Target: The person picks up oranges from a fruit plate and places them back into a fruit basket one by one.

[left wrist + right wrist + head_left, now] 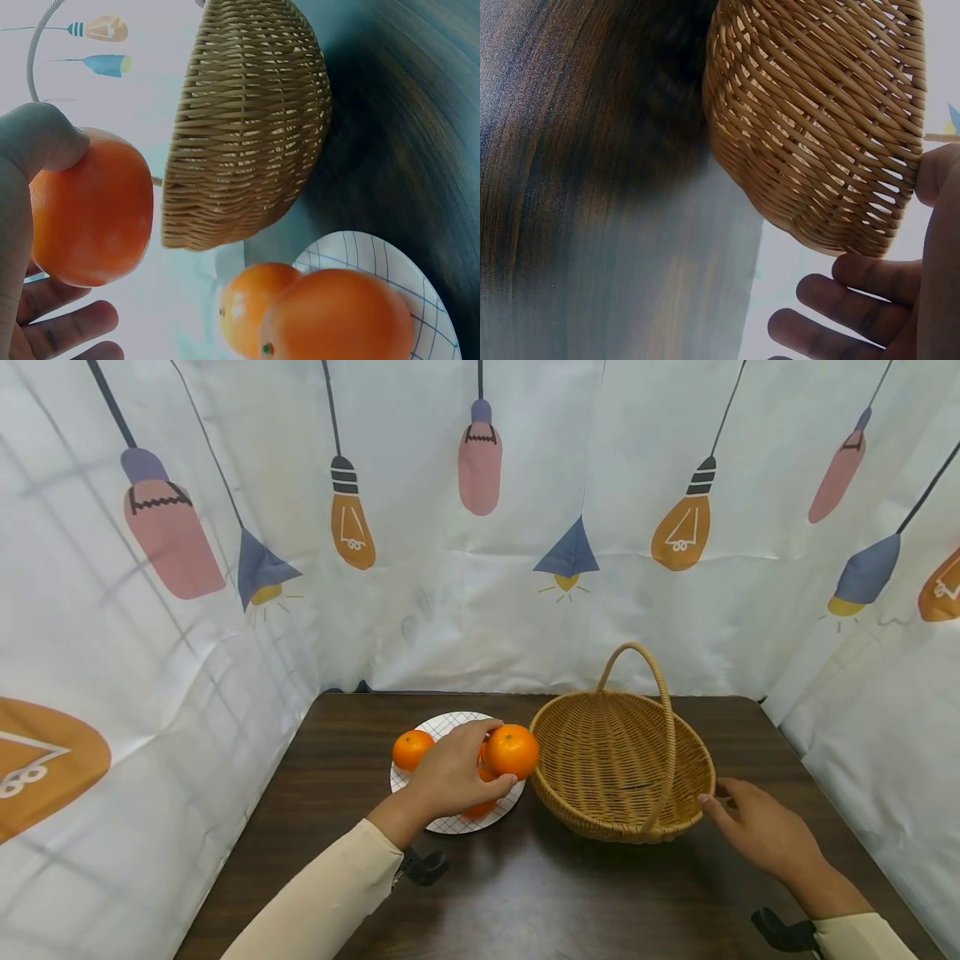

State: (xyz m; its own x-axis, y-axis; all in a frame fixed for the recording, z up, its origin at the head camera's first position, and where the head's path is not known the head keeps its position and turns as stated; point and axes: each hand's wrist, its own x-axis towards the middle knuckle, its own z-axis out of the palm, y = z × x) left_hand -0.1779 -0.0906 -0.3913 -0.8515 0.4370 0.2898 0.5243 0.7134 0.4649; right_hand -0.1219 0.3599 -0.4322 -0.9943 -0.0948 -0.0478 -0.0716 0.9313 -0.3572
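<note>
My left hand (453,772) holds an orange (513,752) between thumb and fingers, up beside the left rim of a wicker basket (585,739). In the left wrist view the held orange (94,214) is apart from the basket wall (247,127). Below that hand, a white plate with a checked pattern (448,825) bears more oranges (412,750), some partly hidden by the hand. At the basket's right side, my right hand (772,831) pinches the rim, thumb at the edge and index finger against the outside. The right wrist view shows its other fingers (817,334) spread below the basket (817,127).
A tall arched handle (660,693) rises over the basket. Everything stands on a dark wooden table (525,893). White curtains printed with lamps (420,635) hang close behind the table and along both sides.
</note>
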